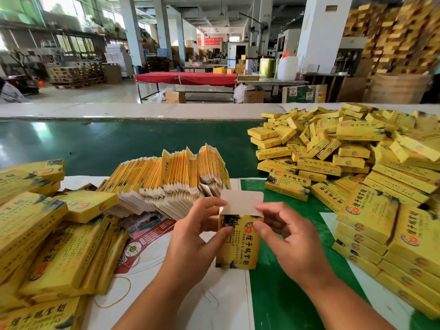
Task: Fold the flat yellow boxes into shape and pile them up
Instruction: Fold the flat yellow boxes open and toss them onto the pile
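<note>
The left hand and the right hand together hold one yellow printed cardboard box upright above the near edge of the white and green worktable. Each hand pinches an upper corner of the box between thumb and fingers, and the white top flap stands open above the box body. To the left, folded yellow boxes of the same print lie in a loose stack, partly covering a red and white printed sheet. Just beyond the hands, a dense row of flat unfolded yellow box blanks stands on edge, leaning in fanned bundles. To the right, a large heap of folded yellow boxes spreads across the table and onto the dark green conveyor belt. Farther back, a table with a red cloth stands on the factory floor, and tall stacks of yellow cartons fill the right rear.
</note>
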Action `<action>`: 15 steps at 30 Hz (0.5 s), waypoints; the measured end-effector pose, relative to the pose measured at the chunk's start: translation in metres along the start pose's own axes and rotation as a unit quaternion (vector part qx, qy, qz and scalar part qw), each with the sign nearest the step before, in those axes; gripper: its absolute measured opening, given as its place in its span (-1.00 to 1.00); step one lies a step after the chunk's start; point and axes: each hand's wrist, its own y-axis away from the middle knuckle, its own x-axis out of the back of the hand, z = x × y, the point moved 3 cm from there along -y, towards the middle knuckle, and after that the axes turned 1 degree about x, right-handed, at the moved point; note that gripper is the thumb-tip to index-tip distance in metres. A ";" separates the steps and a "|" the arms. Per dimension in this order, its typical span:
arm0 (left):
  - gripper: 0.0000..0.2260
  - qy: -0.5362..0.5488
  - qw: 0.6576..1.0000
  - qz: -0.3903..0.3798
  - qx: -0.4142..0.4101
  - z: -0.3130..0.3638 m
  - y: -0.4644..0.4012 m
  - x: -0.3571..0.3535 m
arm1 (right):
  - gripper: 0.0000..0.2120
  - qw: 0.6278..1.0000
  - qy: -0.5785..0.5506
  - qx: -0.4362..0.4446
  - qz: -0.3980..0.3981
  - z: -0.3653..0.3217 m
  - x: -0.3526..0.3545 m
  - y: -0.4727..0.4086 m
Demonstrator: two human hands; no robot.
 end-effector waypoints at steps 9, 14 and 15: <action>-0.77 -0.089 0.993 -0.018 -0.071 0.004 -0.005 0.004 | -0.83 0.992 0.090 0.079 -0.036 -0.006 -0.002 -0.007; -0.86 -0.016 0.999 -0.006 -0.052 0.003 -0.001 0.002 | -0.80 1.000 0.021 0.023 0.002 -0.002 -0.001 -0.003; -0.78 0.026 0.999 -0.011 -0.034 0.003 0.000 0.001 | -0.70 1.000 0.009 0.007 0.009 0.000 0.000 -0.002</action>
